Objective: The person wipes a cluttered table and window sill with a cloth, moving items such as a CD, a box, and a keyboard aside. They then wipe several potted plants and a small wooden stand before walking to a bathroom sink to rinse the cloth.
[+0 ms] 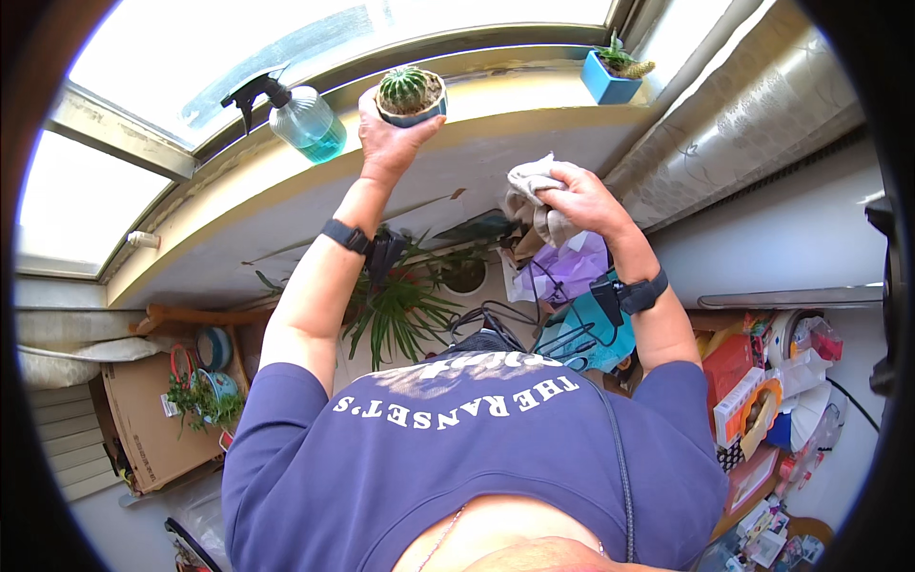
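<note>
My left hand (393, 136) grips a round ribbed cactus (402, 87) by its blue-and-white pot (411, 118), fingers wrapped around the pot's side. The pot is over the window sill (500, 89); whether its base touches the sill I cannot tell. In my right hand (582, 200) a crumpled pale cloth (535, 182) hangs in front of the sill. Left of the cactus stands a clear ribbed spray bottle (307, 125) with a black trigger head and blue-green liquid inside. A square blue pot (610, 80) of succulents sits at the sill's right end.
Below the sill are spiky-leaved potted plants (400, 307), purple wrapping (572, 264), a teal bag (590, 329) and black cables (500, 307). A patterned curtain (743, 121) borders the right side. At left is a cardboard box (154, 422); shelves at right hold packages (740, 407).
</note>
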